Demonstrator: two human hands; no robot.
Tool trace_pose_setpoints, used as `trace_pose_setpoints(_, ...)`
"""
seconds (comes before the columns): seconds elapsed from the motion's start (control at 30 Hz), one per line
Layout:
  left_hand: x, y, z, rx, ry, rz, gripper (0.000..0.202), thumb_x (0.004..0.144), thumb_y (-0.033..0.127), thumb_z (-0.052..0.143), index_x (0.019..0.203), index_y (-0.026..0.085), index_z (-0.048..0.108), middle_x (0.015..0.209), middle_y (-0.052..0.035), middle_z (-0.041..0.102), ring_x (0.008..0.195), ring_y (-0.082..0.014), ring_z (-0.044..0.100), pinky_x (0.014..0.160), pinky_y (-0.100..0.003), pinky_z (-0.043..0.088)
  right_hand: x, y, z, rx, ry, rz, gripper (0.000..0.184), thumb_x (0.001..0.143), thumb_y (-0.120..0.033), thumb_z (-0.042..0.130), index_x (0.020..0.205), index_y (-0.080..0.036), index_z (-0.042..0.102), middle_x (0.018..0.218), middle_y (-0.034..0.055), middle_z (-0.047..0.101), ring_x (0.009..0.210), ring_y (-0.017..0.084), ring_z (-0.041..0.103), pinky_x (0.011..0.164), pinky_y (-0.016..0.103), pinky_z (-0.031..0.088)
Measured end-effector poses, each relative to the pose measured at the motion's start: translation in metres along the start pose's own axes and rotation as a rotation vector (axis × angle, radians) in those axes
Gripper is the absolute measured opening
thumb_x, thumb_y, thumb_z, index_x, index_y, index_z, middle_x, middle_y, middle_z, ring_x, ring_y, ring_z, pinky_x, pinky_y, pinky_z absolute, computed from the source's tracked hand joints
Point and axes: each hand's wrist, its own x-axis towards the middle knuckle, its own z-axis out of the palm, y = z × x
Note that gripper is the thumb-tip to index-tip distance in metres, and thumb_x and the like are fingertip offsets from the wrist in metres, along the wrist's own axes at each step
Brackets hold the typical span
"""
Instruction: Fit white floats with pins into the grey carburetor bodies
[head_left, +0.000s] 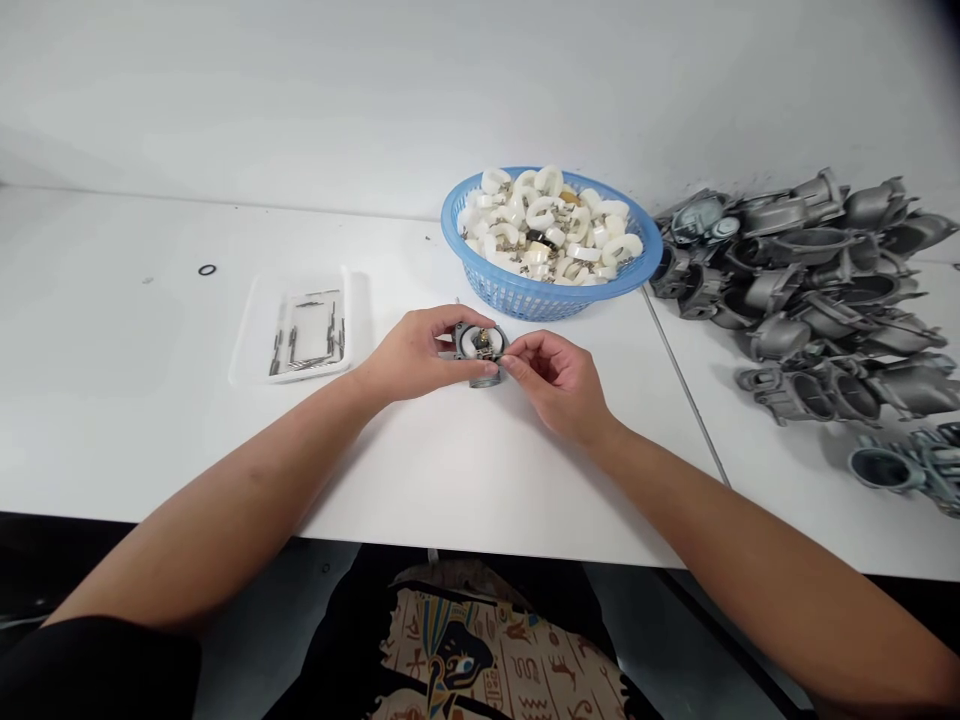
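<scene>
A grey metal carburetor body point(484, 380) rests on the white table in front of me, with a white plastic float point(470, 345) and a brass-coloured part showing in its open top. My left hand point(420, 355) is closed around its left side, thumb along the near edge and fingers at the far edge. At its right rim, my right hand point(555, 378) pinches with thumb and forefinger. Whatever lies between those fingertips is too small to make out.
A blue plastic basket point(551, 300) heaped with white floats point(544, 212) stands just behind my hands. Many grey carburetor bodies point(814, 310) are piled at the right. To the left are a white tray point(247, 340) of thin metal pins point(330, 335) and a black ring point(207, 270).
</scene>
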Motion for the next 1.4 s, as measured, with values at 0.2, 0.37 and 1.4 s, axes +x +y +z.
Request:
trace_pose_setpoints(0.2,0.002,0.004,-0.006,-0.179,-0.144,-0.164,0.047,0.07,0.031,0.082,0.109,0.014,0.062,0.09,-0.0079,0.067,0.078,-0.0188,0.065,0.072,-0.04,0.057,0.001,0.0,-0.003,0.002,0.022,0.038,0.022,0.088,-0.041,0.07,0.087,-0.02,0.063,0.067,-0.0039,0.049,0.054,0.009,0.043,0.048,0.025,0.037)
trace_pose_setpoints(0.37,0.007,0.006,-0.005,-0.292,-0.178,-0.289,0.046,0.07,0.025,0.081,0.109,0.017,0.058,0.089,-0.0065,0.065,0.076,-0.0176,0.064,0.071,-0.042,0.055,0.0,0.004,-0.001,0.029,-0.017,0.054,0.025,0.088,-0.044,0.07,0.088,-0.02,0.063,0.07,-0.0031,0.051,0.056,0.009,0.045,0.048,0.024,0.039)
trace_pose_setpoints(1.4,-0.015,0.034,-0.003,0.351,-0.015,-0.277,0.037,0.083,0.05,0.064,0.116,0.033,0.061,0.115,-0.0015,0.066,0.103,-0.0248,0.059,0.085,-0.042,0.05,0.003,0.005,-0.005,0.0,-0.043,0.054,0.019,0.091,-0.04,0.066,0.09,-0.021,0.062,0.073,-0.0029,0.051,0.059,0.009,0.044,0.053,0.025,0.039)
